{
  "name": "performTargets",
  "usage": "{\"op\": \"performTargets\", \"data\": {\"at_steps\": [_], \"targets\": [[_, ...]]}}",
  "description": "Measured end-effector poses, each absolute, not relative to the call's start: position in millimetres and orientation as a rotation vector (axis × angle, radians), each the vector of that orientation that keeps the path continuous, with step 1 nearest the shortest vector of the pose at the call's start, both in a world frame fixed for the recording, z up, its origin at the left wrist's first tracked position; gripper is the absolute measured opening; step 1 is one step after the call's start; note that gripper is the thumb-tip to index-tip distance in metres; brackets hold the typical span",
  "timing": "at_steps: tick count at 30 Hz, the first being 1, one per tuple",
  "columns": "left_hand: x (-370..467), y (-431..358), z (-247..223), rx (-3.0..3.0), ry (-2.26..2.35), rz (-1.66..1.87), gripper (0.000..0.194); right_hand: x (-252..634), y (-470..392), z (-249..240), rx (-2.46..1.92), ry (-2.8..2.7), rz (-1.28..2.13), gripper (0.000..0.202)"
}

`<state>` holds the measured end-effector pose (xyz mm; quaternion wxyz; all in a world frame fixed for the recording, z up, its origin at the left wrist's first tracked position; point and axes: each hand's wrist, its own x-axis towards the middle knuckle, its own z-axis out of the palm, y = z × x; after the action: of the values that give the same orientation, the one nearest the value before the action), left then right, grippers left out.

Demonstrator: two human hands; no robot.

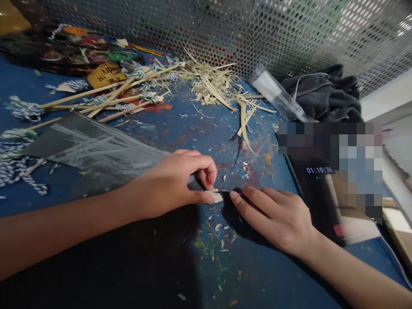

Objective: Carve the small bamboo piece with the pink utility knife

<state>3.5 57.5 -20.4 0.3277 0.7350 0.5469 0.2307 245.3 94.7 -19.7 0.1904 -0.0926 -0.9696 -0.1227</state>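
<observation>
My left hand (180, 180) pinches a small pale piece (216, 197) between thumb and fingers, near the middle of the view. From the right, my right hand (277, 214) reaches in with its fingers closed on a thin dark blade-like tool (228, 192). The tool's tip lies over the pale piece; most of its length is hidden under my right fingers. Small pale shavings (222, 242) lie scattered on the blue table (251, 274) below and above the hands. Left of my left hand is a dark scratched sheet (96, 146).
Sticks (109, 96) with twisted cord lie at the upper left beside a paint palette (83, 51). Behind the hands are a heap of pale strips (215, 83), a clear packet (273, 90) and dark cloth (325, 96). A phone (315, 197) lies right, before a perforated metal panel (206, 30).
</observation>
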Motion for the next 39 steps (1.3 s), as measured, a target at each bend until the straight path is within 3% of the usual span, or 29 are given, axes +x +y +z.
{"op": "performTargets", "data": {"at_steps": [9,19,27,39], "targets": [[0,59,-27,2.088,1.287,0.645,0.011,245,93,-23,-0.284,-2.682,-0.401,0.014],[-2,58,-35,2.119,1.394,0.699,0.016,241,98,-22,-0.283,-2.69,-0.412,0.017],[0,59,-32,2.103,1.407,0.69,0.029,243,104,-18,-0.242,-2.826,-0.267,0.032],[0,57,-33,2.105,1.397,0.67,0.028,243,104,-10,-0.14,-3.009,-0.25,0.027]]}}
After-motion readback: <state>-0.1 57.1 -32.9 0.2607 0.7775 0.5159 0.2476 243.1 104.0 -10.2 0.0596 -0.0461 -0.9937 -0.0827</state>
